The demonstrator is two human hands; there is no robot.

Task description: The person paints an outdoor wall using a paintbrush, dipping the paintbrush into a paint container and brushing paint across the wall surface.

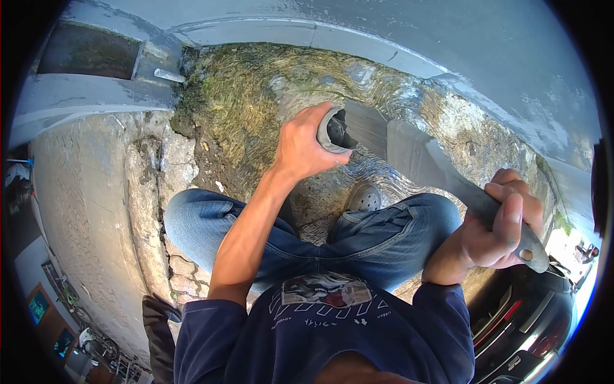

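Note:
My left hand (299, 139) is wrapped around a small round grey container (324, 133), tilted so its dark inside faces right. My right hand (502, 224) grips the handle of a wide paintbrush (419, 157), its fingers and thumb closed around the grey handle. The brush's dark bristles (366, 125) lie right beside the container's mouth. Whether they touch the rim, I cannot tell. Both hands are held out above my bent, jeans-clad knees, and a grey clog (365, 197) shows between them.
A grey-painted wall (511, 70) rises ahead and to the right. Wet, mossy ground (243, 96) runs along its base. A short white pipe (169, 75) sticks out at the left. A black car (524, 313) stands at lower right, a motorcycle (99, 347) at lower left, and a dark trouser leg (158, 336) nearby.

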